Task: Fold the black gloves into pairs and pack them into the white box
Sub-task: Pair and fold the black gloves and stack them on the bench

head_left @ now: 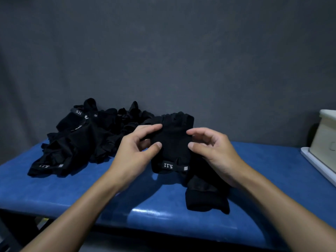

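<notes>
Well left of the white box [325,140], the left hand [132,153] and right hand [214,153] each pinch a side edge of one black glove [172,142], thumb against curled fingers. A second glove [205,195] lies slightly nearer the box, the pile [81,139] farther off. Limp cloth in such light pinches may slip and spoil the fold.

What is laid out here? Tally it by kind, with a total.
Black fabric glove, pinched by left hand and right hand: 1
Loose black glove beside the right forearm: 1
Heap of black gloves, uncountable singly: 1
White plastic box: 1
White flat tray under it: 1
Total: 5
</notes>
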